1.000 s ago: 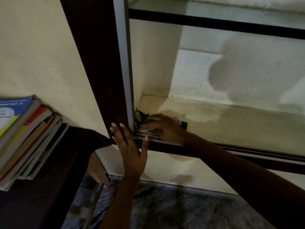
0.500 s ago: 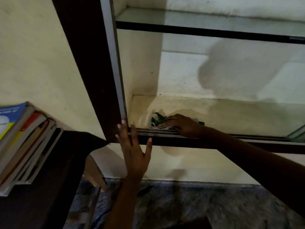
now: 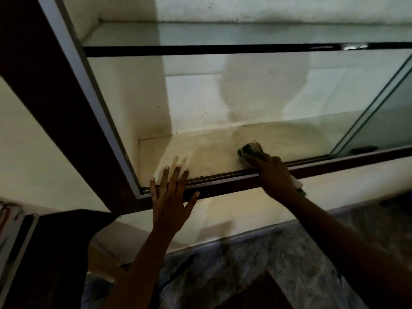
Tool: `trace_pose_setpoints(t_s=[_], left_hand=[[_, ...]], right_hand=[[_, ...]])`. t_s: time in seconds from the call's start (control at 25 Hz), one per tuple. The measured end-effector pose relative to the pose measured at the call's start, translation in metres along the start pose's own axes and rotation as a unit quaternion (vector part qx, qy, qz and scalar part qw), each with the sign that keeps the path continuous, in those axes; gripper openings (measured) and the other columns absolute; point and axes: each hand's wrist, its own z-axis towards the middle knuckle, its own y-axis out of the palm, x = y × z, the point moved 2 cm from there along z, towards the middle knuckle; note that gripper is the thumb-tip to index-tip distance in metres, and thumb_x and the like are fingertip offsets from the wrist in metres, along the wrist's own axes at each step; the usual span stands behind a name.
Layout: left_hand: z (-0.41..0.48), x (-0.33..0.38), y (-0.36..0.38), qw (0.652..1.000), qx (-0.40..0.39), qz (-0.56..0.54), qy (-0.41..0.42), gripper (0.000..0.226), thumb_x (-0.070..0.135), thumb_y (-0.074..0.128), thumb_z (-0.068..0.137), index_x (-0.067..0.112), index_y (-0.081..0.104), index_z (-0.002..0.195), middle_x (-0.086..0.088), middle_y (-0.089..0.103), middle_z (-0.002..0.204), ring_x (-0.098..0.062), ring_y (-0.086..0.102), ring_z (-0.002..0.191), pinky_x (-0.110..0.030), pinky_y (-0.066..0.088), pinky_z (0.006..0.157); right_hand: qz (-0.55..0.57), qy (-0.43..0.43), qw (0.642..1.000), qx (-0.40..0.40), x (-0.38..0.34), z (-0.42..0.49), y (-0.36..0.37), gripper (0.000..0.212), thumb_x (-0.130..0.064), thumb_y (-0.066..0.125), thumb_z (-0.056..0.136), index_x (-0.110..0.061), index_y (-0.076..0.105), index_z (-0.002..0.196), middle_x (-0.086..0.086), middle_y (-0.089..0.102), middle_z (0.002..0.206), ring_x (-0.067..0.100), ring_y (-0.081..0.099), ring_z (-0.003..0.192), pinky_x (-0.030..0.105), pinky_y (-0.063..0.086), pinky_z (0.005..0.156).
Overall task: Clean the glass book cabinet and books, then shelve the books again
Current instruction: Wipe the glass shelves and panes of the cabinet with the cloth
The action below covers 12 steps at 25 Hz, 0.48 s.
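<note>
Nearest to me, my left hand lies flat on the cabinet's lower rail, fingers straight and spread, holding nothing. Farther right, my right hand reaches over the rail, fingers curled round a green cloth pressed on the bottom shelf. The shelf runs open leftward to its corner; a sliding glass door stands at the right.

We're in a pretty dim room here, with a plain cream wall on the left, a speckled grey stone floor running along its foot, and a dark wooden table tucked into the lower left corner of our view.
</note>
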Motion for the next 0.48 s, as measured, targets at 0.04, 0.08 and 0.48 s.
trace_pose_setpoints(t_s=[0.04, 0.08, 0.48], left_hand=[[0.0, -0.001, 0.001, 1.0, 0.015, 0.005, 0.009, 0.067, 0.062, 0.029, 0.092, 0.02, 0.04, 0.141, -0.007, 0.034, 0.15, -0.028, 0.023, 0.14, -0.051, 0.005, 0.114], [-0.001, -0.001, 0.002, 0.999, 0.029, 0.009, 0.015, 0.067, 0.062, 0.03, 0.091, 0.019, 0.041, 0.142, -0.007, 0.033, 0.15, -0.028, 0.022, 0.141, -0.052, 0.005, 0.114], [-0.004, -0.003, -0.002, 0.998, 0.008, -0.056, 0.022, 0.064, 0.05, 0.022, 0.095, 0.011, 0.03, 0.146, -0.009, 0.029, 0.153, -0.025, 0.013, 0.143, -0.047, -0.008, 0.115]], right_hand=[[0.0, 0.045, 0.998, 0.041, -0.004, -0.007, 0.008, 0.055, -0.009, 0.031, 0.089, -0.028, 0.041, 0.139, 0.007, 0.039, 0.145, 0.035, 0.041, 0.12, 0.042, 0.037, 0.094], [0.006, 0.076, 0.995, 0.062, -0.011, -0.011, 0.017, 0.056, -0.012, 0.026, 0.085, -0.025, 0.046, 0.136, 0.009, 0.043, 0.142, 0.036, 0.041, 0.12, 0.042, 0.035, 0.095], [0.146, 0.054, 0.985, 0.073, -0.131, -0.03, 0.027, 0.048, -0.009, 0.033, 0.091, -0.023, 0.047, 0.135, 0.008, 0.043, 0.142, 0.031, 0.035, 0.127, 0.035, 0.028, 0.103]])
